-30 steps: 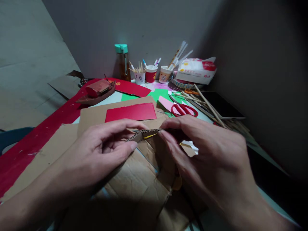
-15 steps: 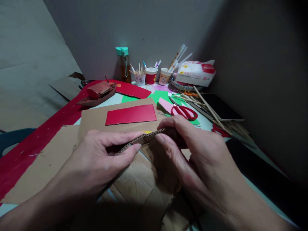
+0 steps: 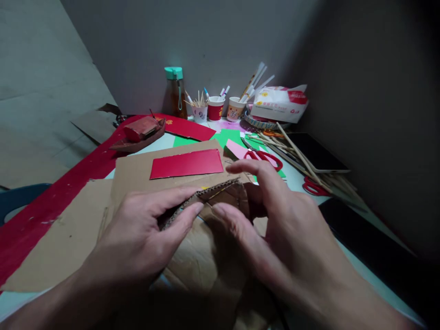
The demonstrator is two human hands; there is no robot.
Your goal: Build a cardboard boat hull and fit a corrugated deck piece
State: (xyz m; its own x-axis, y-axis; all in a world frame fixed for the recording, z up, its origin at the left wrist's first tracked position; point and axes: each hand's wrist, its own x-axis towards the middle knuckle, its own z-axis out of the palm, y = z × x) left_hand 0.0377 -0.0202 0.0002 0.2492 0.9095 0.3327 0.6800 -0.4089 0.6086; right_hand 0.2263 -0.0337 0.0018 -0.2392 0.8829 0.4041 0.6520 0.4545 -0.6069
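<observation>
Close in front of me is a creased, bent piece of brown cardboard (image 3: 195,256), its corrugated top edge turned up and slanting. My left hand (image 3: 147,229) pinches that edge between thumb and fingers on the left side. On the right, the thumb of my right hand (image 3: 275,220) presses the cardboard's inner face, with the index finger raised off the edge and other fingers partly hidden behind it. Beyond the hands, a red card rectangle (image 3: 187,164) lies on a flat cardboard sheet (image 3: 132,172). Red-handled scissors (image 3: 263,158) rest just past my right fingers.
A small reddish model boat (image 3: 140,133) stands at the back left. Along the wall are a bottle (image 3: 177,94), several paper cups (image 3: 216,110) and a tissue pack (image 3: 280,104). Wooden sticks (image 3: 299,158) and a black tablet (image 3: 316,151) lie at right.
My right index finger has lifted off the cardboard's top edge, and the right thumb has slid left and down. More of the cardboard's right corner shows.
</observation>
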